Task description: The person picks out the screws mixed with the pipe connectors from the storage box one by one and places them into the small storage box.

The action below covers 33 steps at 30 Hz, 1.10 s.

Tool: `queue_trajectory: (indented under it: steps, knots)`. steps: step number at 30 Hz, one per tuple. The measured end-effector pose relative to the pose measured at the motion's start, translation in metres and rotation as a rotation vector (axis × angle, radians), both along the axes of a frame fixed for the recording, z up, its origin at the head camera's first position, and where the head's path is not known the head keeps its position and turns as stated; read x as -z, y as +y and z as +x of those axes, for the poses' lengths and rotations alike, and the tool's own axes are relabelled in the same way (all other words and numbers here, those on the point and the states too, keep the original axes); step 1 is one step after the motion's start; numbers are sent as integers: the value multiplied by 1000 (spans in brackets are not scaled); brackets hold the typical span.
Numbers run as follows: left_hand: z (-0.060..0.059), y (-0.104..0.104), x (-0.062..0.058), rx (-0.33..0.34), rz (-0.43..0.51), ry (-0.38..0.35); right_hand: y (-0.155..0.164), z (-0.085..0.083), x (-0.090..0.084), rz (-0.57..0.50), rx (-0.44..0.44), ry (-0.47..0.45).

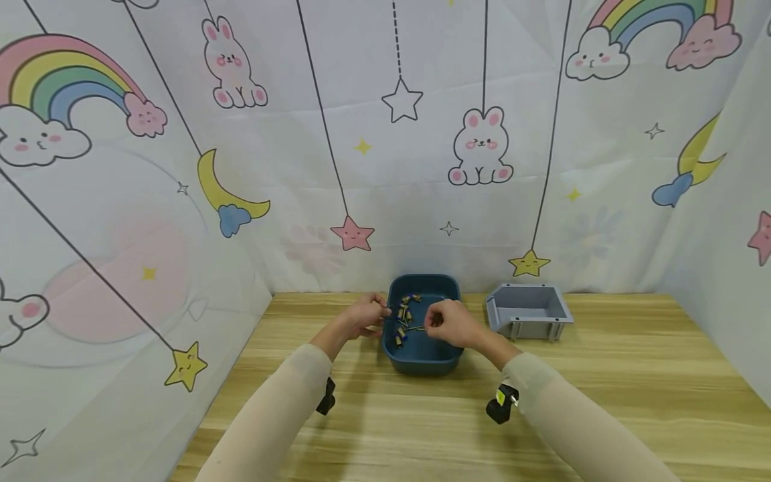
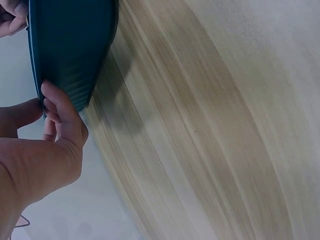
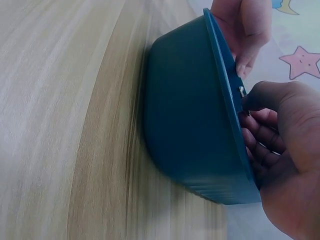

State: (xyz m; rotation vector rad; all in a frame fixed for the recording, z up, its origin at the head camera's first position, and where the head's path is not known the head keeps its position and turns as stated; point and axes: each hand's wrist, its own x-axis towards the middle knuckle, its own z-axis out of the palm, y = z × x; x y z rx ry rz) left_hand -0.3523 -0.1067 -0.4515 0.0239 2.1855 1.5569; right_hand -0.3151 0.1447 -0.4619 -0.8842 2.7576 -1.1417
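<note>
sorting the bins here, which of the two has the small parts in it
The dark blue tub between both hands holds the small parts; the grey bin to its right looks empty.

Wooden table (image 1: pixel 602 375): blue tub (image 1: pixel 421 358), grey bin (image 1: pixel 530 311)

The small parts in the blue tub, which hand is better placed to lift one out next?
Probably the right hand: its curled fingers sit over the blue tub, by the small parts. The left hand is at the tub's left rim.
</note>
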Motion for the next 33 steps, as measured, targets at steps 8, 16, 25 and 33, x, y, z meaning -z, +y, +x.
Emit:
queue_trajectory:
  steps: [8, 16, 25, 33]
  knots:
    - [2, 1, 1, -13, 10, -4, 3, -1, 1, -19, -3, -12]
    - [0, -2, 8, -18, 53, 2, 7, -2, -2, -44, -19, -13]
    - [-4, -6, 16, -28, 107, -13, 18, 2, -8, -38, 8, -44]
    - [-4, -4, 14, -57, 103, -48, 25, 4, -11, -49, 17, -32]
